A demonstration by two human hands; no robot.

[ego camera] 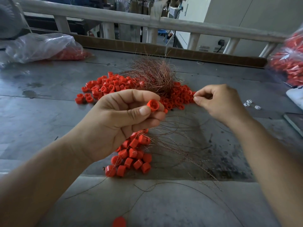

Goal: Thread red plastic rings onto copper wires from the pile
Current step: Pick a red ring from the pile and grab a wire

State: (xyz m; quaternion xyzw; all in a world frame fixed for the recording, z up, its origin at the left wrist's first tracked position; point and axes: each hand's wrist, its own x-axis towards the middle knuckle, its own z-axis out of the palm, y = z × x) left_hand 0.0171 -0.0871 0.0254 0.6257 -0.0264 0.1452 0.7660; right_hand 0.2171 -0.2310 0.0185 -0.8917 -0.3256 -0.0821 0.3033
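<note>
Head view: left hand (118, 122) raised, pinching a red ring (152, 105); right hand (218, 102) fingertips pressed together, wire unclear.

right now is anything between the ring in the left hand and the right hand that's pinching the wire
Nothing visible stands in the way. The left hand holds one red ring with its opening up, and the right hand pinches at its fingertips just beside it. Only open air separates them; the ring pile and wire bundle lie behind, on the table.
</note>
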